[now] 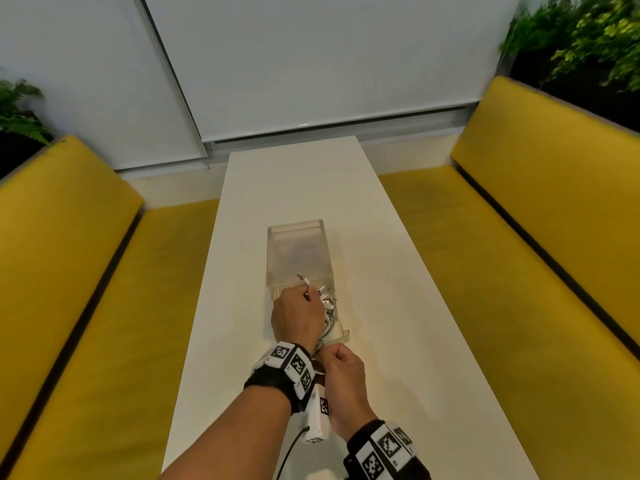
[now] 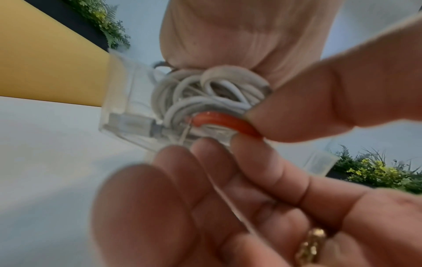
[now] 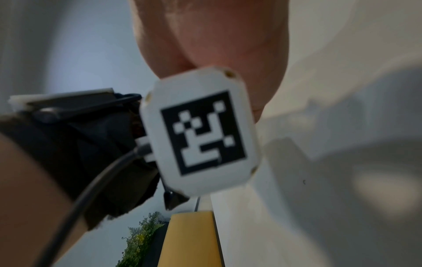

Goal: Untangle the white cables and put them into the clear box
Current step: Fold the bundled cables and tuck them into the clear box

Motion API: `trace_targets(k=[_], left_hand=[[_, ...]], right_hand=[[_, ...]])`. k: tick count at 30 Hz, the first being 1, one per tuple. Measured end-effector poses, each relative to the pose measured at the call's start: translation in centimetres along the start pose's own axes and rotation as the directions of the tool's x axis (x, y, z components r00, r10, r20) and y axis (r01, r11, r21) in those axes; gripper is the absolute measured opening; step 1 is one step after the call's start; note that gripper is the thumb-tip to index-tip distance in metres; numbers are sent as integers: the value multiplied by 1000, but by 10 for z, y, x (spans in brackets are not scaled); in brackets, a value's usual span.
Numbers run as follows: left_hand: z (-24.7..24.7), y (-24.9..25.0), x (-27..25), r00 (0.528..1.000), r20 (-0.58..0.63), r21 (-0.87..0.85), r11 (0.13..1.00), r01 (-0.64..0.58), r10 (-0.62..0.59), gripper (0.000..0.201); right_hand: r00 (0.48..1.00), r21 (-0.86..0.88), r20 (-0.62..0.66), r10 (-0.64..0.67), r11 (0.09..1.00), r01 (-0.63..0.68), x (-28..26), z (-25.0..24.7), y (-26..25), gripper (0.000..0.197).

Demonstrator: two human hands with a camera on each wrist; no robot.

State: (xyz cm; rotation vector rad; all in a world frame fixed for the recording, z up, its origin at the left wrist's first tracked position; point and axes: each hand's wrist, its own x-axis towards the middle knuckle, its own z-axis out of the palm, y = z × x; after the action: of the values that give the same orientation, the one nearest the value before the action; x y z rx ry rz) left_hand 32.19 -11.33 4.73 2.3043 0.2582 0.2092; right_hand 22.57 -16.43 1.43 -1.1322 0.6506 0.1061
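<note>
A clear box (image 1: 296, 244) lies in the middle of the white table (image 1: 398, 271), its drawer (image 1: 341, 336) pulled out towards me. My left hand (image 1: 298, 313) is over the drawer and grips a bundle of white cables (image 1: 329, 306), with several plugs sticking out past its fingers. In the left wrist view the coiled white cables (image 2: 205, 90) sit under that palm (image 2: 228, 36), by the clear box wall (image 2: 118, 101). My right hand (image 1: 341, 367), just before the drawer front, pinches an orange band (image 2: 219, 119) between thumb and forefinger (image 2: 248, 130).
Yellow benches flank the table on the left (image 1: 86, 271) and right (image 1: 519, 254). Green plants (image 1: 588, 32) stand behind them. A black lead (image 1: 291, 448) hangs from the left wrist unit (image 3: 200, 131), which fills the right wrist view.
</note>
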Motion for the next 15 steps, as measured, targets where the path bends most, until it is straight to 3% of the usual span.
trace_targets(k=[4,8,15], left_hand=[[0,-2,-2,999,-48,-7,1000,-17,16,40],[2,-4,-4,998,-59,-5,1000,-30,29,10],[-4,-6,-11,986,15,94,982,-164,164,37]], right_hand=[[1000,4,7,-5,1000,5,-1,0,0,23],[1000,4,14,-12,1000,12,-1,0,0,24],[1000,-2,21,-15,1000,15,1,0,3,20]])
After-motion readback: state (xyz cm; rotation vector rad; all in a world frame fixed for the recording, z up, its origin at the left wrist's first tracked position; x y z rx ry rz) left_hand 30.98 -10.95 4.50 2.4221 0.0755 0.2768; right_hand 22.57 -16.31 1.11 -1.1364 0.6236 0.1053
